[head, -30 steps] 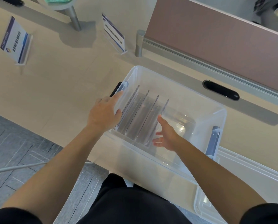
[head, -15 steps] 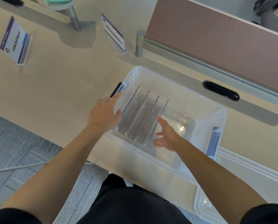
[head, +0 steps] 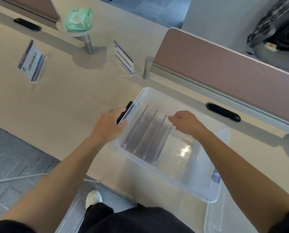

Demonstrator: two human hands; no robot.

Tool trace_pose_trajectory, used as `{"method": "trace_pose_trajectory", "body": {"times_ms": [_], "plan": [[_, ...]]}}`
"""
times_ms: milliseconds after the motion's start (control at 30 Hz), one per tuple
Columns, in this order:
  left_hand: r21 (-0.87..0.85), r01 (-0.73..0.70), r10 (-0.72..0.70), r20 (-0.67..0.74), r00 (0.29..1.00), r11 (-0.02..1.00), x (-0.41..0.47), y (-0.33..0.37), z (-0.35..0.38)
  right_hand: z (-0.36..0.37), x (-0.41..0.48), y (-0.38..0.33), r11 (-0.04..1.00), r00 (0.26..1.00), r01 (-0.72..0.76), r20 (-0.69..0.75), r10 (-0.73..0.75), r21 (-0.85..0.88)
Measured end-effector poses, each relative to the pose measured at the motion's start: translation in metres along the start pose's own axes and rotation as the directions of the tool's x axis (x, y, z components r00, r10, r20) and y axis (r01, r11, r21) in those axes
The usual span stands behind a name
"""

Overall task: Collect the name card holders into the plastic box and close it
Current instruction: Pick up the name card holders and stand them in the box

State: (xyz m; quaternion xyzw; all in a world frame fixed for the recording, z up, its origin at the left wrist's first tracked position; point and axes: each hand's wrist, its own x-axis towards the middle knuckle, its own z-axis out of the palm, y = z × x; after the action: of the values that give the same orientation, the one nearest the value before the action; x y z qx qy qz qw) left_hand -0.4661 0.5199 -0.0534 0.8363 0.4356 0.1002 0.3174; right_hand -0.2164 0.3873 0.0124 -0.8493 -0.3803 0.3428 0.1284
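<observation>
A clear plastic box (head: 187,180) stands open on the desk's front edge. Several clear acrylic name card holders (head: 147,133) stand in a row in its left half. My left hand (head: 109,126) grips the box's left rim at its dark latch (head: 123,112). My right hand (head: 185,121) hovers above the holders with its fingers curled, holding nothing I can see. Two more name card holders with blue-and-white cards stand on the desk: one at the far left (head: 31,62), one near the partition post (head: 124,58). The box's clear lid (head: 228,221) lies at the lower right.
A pink partition (head: 224,64) on a grey rail borders the desk behind the box. A round stand (head: 86,39) carries a green packet (head: 77,19). Two black cable grommets (head: 223,112) (head: 27,24) are set in the desk. Grey floor lies below left.
My right hand has risen out of the box and now hovers over the holders with curled fingers. My head has tilted up, showing more of the far desk. My left hand stays on the rim.
</observation>
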Motion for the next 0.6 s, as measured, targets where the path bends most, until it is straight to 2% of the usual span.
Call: {"method": "trace_pose_trajectory", "body": {"times_ms": [167,300,467,600], "plan": [[-0.17,-0.021,0.008,-0.076,0.997,0.985,-0.002,-0.031,-0.052,0.004,-0.007,-0.08,0.986,0.981,0.163,-0.103,-0.164,-0.024],[-0.23,-0.031,0.029,-0.013,0.999,0.973,0.001,-0.063,-0.097,0.025,-0.014,-0.142,0.979,0.964,0.201,-0.173,-0.204,-0.034],[-0.223,-0.031,0.023,-0.038,0.999,0.974,0.024,-0.079,-0.14,0.035,-0.013,-0.194,0.966,0.945,0.233,-0.207,-0.252,-0.111],[-0.225,-0.063,0.037,-0.12,0.992,0.972,0.051,-0.092,-0.162,0.034,-0.004,-0.212,0.961,0.907,0.261,-0.318,-0.277,-0.093]]}}
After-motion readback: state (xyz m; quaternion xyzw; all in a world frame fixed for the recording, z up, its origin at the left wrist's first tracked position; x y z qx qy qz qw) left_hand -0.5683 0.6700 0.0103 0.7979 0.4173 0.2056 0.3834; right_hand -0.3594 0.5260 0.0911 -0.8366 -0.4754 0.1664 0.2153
